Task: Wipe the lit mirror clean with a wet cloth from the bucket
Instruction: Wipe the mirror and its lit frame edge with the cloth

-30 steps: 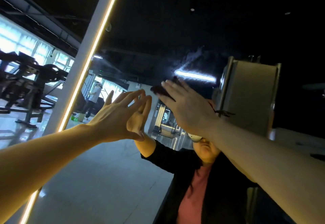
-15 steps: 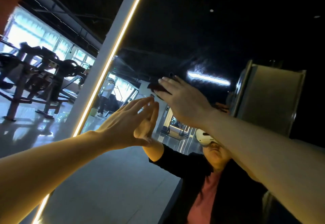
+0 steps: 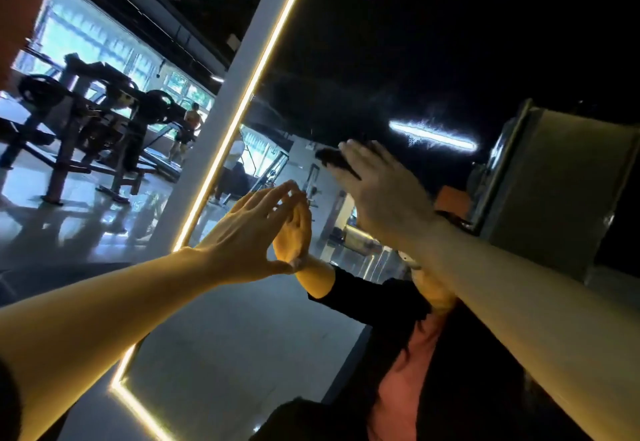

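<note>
Head view. Lit mirror fills the frame, its glowing edge strip running diagonally. Left hand, just right of the strip: fingers straight, tips and thumb touching the glass, holding nothing. Right hand, farther right of the strip and higher: fingers extended, pressing a dark cloth flat against the mirror; cloth shows only past the fingertips. Gym machines stand left of the strip, beyond the mirror's edge.

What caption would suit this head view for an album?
Left hand braced flat on the lit mirror, right hand pressing a dark cloth against it.
</note>
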### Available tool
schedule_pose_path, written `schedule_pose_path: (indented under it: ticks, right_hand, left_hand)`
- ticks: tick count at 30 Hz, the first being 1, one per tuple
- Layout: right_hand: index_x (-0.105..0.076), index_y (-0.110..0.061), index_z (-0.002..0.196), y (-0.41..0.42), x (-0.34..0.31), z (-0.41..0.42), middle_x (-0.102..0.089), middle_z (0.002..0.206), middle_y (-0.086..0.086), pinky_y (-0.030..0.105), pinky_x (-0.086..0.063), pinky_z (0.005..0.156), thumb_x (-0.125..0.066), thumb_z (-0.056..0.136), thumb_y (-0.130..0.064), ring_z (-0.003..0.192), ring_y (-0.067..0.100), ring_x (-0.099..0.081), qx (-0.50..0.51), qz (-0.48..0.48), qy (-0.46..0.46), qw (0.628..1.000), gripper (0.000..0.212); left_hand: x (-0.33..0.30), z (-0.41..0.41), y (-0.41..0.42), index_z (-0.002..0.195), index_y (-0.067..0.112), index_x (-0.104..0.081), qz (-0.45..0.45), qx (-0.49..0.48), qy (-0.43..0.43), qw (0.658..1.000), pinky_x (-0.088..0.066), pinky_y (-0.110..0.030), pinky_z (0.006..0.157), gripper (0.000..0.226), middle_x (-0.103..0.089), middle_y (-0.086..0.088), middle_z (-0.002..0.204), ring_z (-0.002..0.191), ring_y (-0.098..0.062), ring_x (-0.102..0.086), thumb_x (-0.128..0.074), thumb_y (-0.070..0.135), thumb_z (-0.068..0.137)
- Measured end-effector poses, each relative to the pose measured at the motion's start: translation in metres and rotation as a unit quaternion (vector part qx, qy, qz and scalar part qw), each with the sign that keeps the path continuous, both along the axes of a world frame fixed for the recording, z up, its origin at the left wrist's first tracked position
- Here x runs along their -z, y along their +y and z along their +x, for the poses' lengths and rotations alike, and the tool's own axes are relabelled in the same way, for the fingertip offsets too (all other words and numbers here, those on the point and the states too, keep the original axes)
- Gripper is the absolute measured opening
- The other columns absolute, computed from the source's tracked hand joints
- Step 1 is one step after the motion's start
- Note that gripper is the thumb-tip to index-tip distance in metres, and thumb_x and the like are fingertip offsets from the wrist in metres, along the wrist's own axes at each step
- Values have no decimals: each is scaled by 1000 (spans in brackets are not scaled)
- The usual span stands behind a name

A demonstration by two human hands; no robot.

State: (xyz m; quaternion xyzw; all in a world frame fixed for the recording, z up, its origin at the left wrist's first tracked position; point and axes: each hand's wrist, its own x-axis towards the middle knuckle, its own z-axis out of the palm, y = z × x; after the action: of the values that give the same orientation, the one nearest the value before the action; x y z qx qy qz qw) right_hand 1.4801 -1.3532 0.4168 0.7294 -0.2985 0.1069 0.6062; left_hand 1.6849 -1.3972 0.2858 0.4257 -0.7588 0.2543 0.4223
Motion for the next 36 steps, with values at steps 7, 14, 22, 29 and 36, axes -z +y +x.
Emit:
schedule_pose_path:
  ticks: [7, 14, 22, 29, 36]
  right_hand:
    - [-49, -7, 144, 45, 83, -56, -41, 151, 23, 52, -20, 121, -43, 90, -3, 143, 38, -34, 45, 42, 12, 998, 54]
    - [-46, -9, 145, 84, 47, -115, -40, 152, 22, 54, -29, 116, -65, 88, -1, 144, 35, -33, 88, -57, -154, 983, 61]
    - [-47, -7, 145, 61, 177, -67, -37, 154, 22, 53, -20, 120, -23, 97, -11, 146, 36, -29, 66, 13, -98, 993, 53]
    - [-51, -9, 142, 58, 345, -56, -36, 154, 21, 49, -22, 121, -26, 98, -16, 145, 35, -32, 90, 137, 29, 986, 51]
    - [-56, -7, 139, 56, 347, -43, -44, 149, 21, 49, -21, 119, -27, 93, -3, 140, 35, -41, 46, 137, -4, 989, 54]
  left_hand:
    - [9, -37, 26, 153, 9, -25, -27, 51, 3, 998, -20, -48, 112, 113, -27, -15, 158, 140, -37, -36, -81, 56, 67]
    - [56, -80, 46, 156, 24, -6, -7, 84, -1, 996, -18, -70, 111, 127, -1, 5, 161, 145, -21, -10, -84, 57, 62]
    - [162, -104, 66, 156, 35, 1, 78, 69, 109, 989, -5, -69, 113, 115, 2, 7, 163, 146, -11, 2, -69, 67, 71]
    - [275, -83, 66, 157, 32, -1, 187, 47, 199, 961, -10, -69, 114, 99, 1, 8, 165, 149, -20, -17, -69, 39, 86]
    - [278, -60, 65, 153, 38, -14, 216, 52, 256, 941, -13, -68, 114, 97, -17, 2, 162, 138, -28, -42, -75, 12, 82]
